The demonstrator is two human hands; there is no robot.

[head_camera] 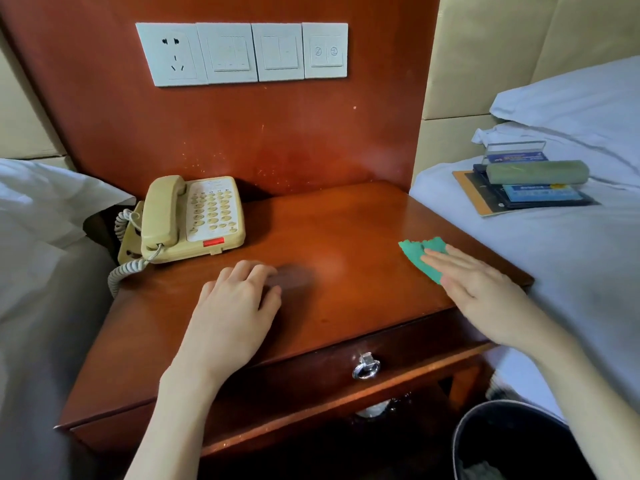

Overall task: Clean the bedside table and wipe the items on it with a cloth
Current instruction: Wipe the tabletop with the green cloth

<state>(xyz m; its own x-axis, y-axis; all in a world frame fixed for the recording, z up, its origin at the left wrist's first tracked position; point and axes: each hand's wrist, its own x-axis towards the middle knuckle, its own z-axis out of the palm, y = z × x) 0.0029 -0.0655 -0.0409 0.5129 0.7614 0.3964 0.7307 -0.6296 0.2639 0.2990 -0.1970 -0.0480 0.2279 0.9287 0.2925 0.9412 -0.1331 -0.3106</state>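
The right hand (481,289) lies flat with straight fingers on a green cloth (420,254), pressing it onto the bench (346,237) near the bench's right edge. The cloth's far end sticks out beyond the fingertips; the rest is hidden under the palm. The left hand (235,306) rests on the bench top well to the left of the right hand, fingers bent loosely with the tips touching the wood, holding nothing. Just past its fingertips the wood shows a dull, blurred patch.

Beyond the left hand and a little to its left sits a cream phone (194,216) at the bench's back-left corner, handset in its cradle, its coiled cord (121,268) hanging over the left edge. Below and between the two hands, the bench front has a drawer with a metal ring pull (366,367).

Behind the bench rises a reddish wooden panel (277,133) carrying a row of white wall plates: a socket (171,55) on the left and switches (277,51) to its right.

To the right of the right hand is a bed (554,254) with a white sheet, just beside the bench. On it, farther away than the hand, lies a stack of cards and folders (519,195) with a grey-green roll (536,171) on top, and a pillow (571,98) behind that. Left of the left hand another bed (41,237) with white bedding adjoins the bench. Under the right forearm, on the floor, stands a dark bin (502,441).
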